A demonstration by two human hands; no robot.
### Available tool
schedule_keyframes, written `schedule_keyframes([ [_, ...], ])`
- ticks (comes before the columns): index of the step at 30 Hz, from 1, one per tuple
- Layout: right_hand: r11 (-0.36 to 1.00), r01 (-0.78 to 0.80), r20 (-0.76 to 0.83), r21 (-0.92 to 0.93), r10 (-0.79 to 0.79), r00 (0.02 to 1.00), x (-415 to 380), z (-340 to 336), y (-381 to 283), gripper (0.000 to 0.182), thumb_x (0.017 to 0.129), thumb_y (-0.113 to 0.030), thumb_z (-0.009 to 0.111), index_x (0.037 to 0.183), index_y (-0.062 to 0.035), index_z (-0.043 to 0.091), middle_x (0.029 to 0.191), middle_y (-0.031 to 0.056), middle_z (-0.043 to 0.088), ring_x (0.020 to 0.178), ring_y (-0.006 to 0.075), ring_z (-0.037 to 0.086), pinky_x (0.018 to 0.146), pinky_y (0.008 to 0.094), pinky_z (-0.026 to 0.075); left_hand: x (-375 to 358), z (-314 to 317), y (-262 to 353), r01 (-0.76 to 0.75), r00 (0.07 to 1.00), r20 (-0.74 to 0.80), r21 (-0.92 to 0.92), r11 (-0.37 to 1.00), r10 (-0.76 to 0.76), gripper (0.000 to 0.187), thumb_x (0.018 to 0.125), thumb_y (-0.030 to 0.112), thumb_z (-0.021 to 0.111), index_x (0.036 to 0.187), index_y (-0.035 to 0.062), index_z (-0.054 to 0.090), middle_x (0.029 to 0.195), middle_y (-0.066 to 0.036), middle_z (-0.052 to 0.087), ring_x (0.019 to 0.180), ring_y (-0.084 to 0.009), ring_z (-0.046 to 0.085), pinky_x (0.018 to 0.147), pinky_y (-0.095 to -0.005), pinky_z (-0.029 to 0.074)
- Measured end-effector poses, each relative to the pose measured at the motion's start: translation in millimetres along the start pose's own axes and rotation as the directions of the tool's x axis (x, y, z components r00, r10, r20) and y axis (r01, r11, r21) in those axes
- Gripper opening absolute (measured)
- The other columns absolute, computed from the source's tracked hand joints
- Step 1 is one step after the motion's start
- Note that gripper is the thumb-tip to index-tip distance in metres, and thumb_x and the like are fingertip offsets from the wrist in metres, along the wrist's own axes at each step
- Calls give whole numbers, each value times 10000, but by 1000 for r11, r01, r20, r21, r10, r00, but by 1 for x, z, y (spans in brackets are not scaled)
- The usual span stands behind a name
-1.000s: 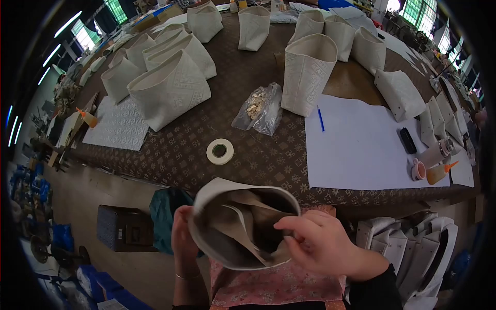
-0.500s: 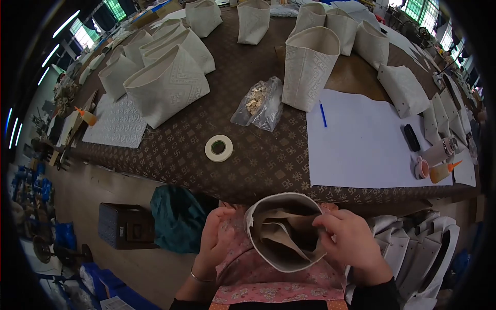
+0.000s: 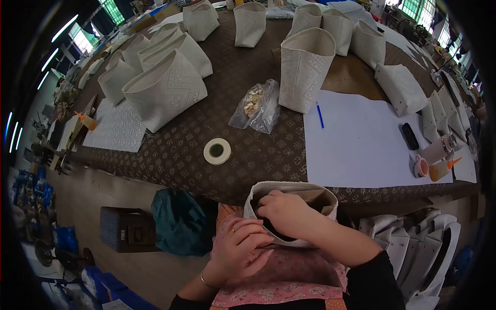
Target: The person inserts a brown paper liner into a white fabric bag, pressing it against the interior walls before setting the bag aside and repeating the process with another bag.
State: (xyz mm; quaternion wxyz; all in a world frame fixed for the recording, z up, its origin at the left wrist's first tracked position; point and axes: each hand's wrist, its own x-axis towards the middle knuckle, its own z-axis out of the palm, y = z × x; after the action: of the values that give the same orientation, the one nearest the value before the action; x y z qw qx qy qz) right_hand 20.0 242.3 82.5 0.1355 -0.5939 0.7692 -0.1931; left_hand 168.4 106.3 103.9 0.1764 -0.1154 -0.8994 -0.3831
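Note:
A whitish embossed bag body point(image 3: 330, 203) stands mouth-up at my lap, against the table's front edge, with brown lining showing inside. My right hand point(image 3: 285, 215) reaches through the mouth to the left inner side, its fingers curled and their tips hidden; what they hold, I cannot tell. Beside the near left outer wall is my left hand point(image 3: 241, 249), its fingers stretched toward the bag and slightly apart, with nothing between them. A pink floral apron point(image 3: 289, 297) lies below both hands.
On the brown patterned table point(image 3: 170, 155) are a tape roll point(image 3: 209, 158), a plastic bag of small pieces point(image 3: 254, 107), several upright bag bodies point(image 3: 168, 90) and white paper point(image 3: 356, 144) with a blue pen point(image 3: 320, 115). A glue bottle point(image 3: 440, 172) stands at right. Bag pieces point(image 3: 408, 248) hang below.
My right hand has moved from the right rim to inside the left of the bag. My left hand has come right, close to the bag, which has shifted slightly forward and right.

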Motion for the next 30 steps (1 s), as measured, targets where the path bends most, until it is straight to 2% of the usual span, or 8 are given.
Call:
schedule_keyframes([
  [4, 994, -29, -96, 109, 39, 995, -2, -2, 13, 84, 800, -116, 643, 851, -64, 685, 878, 108, 651, 867, 297, 642, 762, 415, 529, -2, 6, -9, 11, 1000, -12, 9, 1000, -11, 293, 716, 136, 768, 987, 127, 657, 1025, -43, 619, 1060, -243, 615, 925, -430, 433],
  [6, 973, -55, -295, 226, 122, 948, -5, -7, 17, 102, 797, -137, 702, 819, -47, 658, 783, 123, 625, 751, 323, 634, 695, 426, 516, -2, 7, -10, 38, 999, -32, 61, 997, -36, 289, 723, 135, 762, 993, 121, 660, 1031, -43, 622, 1063, -230, 613, 933, -425, 429],
  [10, 923, -195, -288, 332, 295, 911, -13, -33, 12, 160, 797, -145, 752, 814, -34, 639, 773, 127, 615, 698, 315, 618, 634, 410, 495, 3, 6, -10, 52, 998, -28, 68, 996, -50, 285, 732, 133, 754, 1002, 118, 662, 1030, -40, 629, 1041, -220, 613, 940, -424, 423],
  [12, 861, -277, -149, 426, 369, 917, -15, -41, 8, 139, 804, -144, 698, 820, -29, 620, 837, 146, 643, 777, 352, 634, 694, 430, 507, 7, 6, -9, 59, 998, -39, 82, 995, -56, 285, 748, 137, 750, 1017, 111, 660, 1013, -38, 640, 991, -217, 614, 942, -415, 415],
  [18, 785, 1, -298, 620, 234, 925, -19, -33, 3, 117, 803, -82, 747, 847, -13, 662, 726, 107, 587, 680, 259, 598, 604, 362, 469, 21, 16, -10, 170, 977, -152, 143, 975, -148, 292, 796, 158, 752, 1049, 71, 634, 950, -57, 636, 884, -213, 601, 894, -403, 409],
  [24, 832, -4, -263, 555, 180, 948, -25, -27, 8, 107, 782, -77, 756, 846, -40, 678, 728, 87, 590, 691, 244, 593, 615, 347, 473, 34, 27, 0, 340, 903, -287, 25, 940, -319, 180, 827, 119, 727, 966, 72, 622, 882, -49, 628, 810, -218, 585, 819, -355, 413],
  [28, 814, -118, -175, 569, 259, 950, -22, -32, 5, 100, 775, -78, 731, 788, -24, 648, 729, 116, 586, 727, 311, 600, 651, 395, 490, 29, 25, -14, 267, 942, -217, 20, 964, -256, 122, 831, 82, 711, 929, 88, 638, 848, -32, 642, 816, -218, 585, 795, -341, 413],
  [30, 819, -32, -245, 573, 209, 947, -22, -28, 17, 111, 776, -79, 762, 812, -47, 661, 747, 75, 594, 720, 238, 590, 629, 332, 477, 30, 19, -12, 237, 956, -197, 88, 968, -216, 120, 796, 7, 706, 883, 73, 657, 811, -28, 639, 824, -234, 607, 787, -332, 445],
])
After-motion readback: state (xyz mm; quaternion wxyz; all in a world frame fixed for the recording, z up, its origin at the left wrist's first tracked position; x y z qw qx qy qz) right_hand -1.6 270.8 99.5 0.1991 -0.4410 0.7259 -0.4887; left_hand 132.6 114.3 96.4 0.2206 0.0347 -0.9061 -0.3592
